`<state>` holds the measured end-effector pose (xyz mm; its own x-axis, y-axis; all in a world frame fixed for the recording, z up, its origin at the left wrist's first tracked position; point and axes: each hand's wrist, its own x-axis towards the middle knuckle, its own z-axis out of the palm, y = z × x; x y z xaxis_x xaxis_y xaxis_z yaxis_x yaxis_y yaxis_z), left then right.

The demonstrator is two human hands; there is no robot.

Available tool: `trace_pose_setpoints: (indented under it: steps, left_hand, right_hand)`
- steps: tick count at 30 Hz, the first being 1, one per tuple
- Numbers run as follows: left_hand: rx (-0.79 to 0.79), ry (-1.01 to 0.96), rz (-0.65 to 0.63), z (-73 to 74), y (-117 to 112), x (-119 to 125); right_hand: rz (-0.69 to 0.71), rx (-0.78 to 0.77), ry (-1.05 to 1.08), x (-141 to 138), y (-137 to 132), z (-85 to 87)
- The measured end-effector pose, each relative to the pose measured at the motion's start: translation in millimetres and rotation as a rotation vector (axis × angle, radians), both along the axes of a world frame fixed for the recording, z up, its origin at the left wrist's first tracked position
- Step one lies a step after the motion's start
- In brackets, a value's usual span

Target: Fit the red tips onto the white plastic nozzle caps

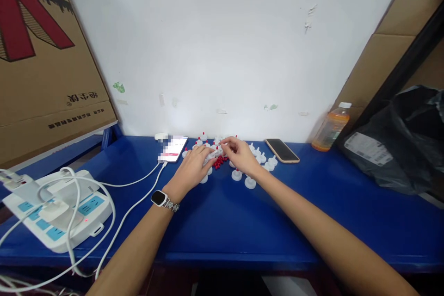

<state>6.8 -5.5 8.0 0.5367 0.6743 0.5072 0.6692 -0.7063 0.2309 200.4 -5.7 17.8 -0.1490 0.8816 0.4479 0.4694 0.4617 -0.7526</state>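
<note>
Grip of the left hand (193, 165) is closed on a white nozzle cap (217, 152) above the counter (222, 226). Fingertips of the right hand (243, 156) meet its upper end; whether they pinch a part cannot be told. Red tips (219, 163) lie piled just below, ringed by further white caps (236, 175), some hidden behind the hands. A lit phone (175, 149) and a dark phone (282, 150) flank the area. Outward left: charging cables (132, 209), power strip (99, 215). Outward right: bottle (330, 128), black bag (391, 125). Wall (222, 55) bounds the rear.
</note>
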Motion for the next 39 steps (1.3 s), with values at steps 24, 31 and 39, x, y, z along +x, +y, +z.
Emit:
trace_pose_setpoints:
  steps: [24, 31, 39]
  left_hand:
    - [-0.026, -0.033, -0.07, 1.2, -11, 9]
    - [-0.019, -0.014, -0.083, 1.4, -13, 12]
    - [-0.013, -0.012, -0.087, 2.8, -14, 13]
  right_hand:
    - [0.069, -0.064, 0.272, 8, -10, -6.6]
    - [0.031, -0.082, 0.347, 5, -17, -4.2]
    - [0.051, -0.1, 0.419, 2, -19, -5.7]
